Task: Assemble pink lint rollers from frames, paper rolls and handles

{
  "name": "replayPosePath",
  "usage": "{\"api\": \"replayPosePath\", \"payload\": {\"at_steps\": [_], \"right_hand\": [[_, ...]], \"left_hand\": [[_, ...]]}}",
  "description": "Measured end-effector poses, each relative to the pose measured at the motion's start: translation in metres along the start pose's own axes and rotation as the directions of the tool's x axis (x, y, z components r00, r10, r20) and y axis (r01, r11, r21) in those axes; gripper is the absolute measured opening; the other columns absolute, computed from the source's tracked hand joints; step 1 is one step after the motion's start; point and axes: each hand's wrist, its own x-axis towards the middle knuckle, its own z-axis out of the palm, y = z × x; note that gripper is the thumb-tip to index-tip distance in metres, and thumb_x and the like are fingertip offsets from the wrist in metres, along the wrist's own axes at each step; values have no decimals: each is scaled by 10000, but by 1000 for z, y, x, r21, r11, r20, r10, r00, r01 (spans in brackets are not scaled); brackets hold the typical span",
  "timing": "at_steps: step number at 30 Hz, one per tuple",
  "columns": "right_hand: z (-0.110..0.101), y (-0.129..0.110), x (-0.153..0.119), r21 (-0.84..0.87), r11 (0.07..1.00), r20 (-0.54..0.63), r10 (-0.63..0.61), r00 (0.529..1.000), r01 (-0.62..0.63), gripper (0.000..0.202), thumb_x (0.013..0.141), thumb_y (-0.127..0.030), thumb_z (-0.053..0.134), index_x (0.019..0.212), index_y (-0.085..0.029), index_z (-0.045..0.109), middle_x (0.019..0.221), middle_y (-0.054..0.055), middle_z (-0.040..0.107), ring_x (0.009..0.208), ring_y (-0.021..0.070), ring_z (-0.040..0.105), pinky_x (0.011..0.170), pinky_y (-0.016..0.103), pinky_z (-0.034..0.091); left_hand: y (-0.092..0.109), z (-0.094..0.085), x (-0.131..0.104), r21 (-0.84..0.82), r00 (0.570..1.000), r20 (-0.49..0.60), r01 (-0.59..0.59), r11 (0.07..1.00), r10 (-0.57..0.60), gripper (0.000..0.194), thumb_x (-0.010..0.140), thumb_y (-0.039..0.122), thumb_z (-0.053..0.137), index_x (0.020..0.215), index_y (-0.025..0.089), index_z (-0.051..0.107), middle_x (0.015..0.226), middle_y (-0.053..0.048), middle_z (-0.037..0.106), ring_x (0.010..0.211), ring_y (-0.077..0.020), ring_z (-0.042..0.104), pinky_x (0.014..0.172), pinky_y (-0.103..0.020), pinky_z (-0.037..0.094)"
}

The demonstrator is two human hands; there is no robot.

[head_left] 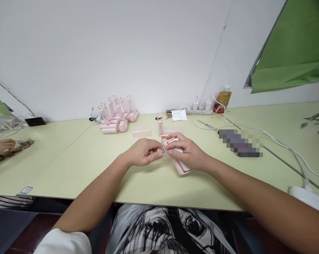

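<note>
From the wearer's head, one view faces forward and down across the table (90, 173)

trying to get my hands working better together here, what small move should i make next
I'd probably steady the small clear piece with the right hand's fingertips before shifting the left hand. Both hands' fingertips already meet around it, and the right hand also lies over the pink box, so its grip looks shared. The piece's exact shape is too small to tell.
</note>
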Motion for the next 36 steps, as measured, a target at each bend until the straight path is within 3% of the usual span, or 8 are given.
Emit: {"api": "replayPosePath", "payload": {"at_steps": [10,17,24,29,32,36], "right_hand": [[2,1,-2,-92,995,135,44,990,-31,155,850,-277,600,904,-238,740,1188,88,508,1184,253,513,1018,425,383],[5,2,-2,-59,998,190,-26,981,38,179,842,-214,554,892,-212,726,1143,87,518,1126,243,524,990,426,391],[12,4,-1,-23,1000,128,-15,992,18,213,782,-144,537,863,-192,728,1123,89,514,1088,235,538,973,418,401],[10,5,1,10,1000,106,4,994,-5,191,796,-196,556,876,-205,729,1150,91,541,1142,252,527,1014,440,375],[1,3,4,110,989,-10,104,995,-102,254,783,-230,584,1012,-227,693,1170,74,581,1155,261,533,1014,447,387],[-7,1,5,401,885,-127,309,943,-236,545,746,-220,578,1280,-275,488,1161,52,613,877,213,638,774,387,533]], "left_hand": [[4,-1,0,28,993,113,-35,999,32,360,913,445,447,915,151,654,739,-33,637,605,-114,501,594,-232,339],[7,0,1,79,987,160,-45,996,32,395,915,470,420,840,150,639,676,-26,609,572,-115,477,566,-235,309],[8,1,1,137,990,144,-17,990,-3,402,921,471,406,800,155,623,666,-23,599,562,-116,472,562,-238,303],[5,-2,1,76,992,119,20,997,-29,397,912,481,427,799,154,621,641,-9,564,551,-109,444,556,-238,304],[4,-6,0,-65,990,99,104,992,-97,407,919,494,411,857,147,615,630,6,524,545,-105,418,541,-234,311],[4,-7,0,-205,972,166,201,958,-168,337,915,462,441,986,162,577,683,17,510,588,-110,424,551,-226,339]]}}
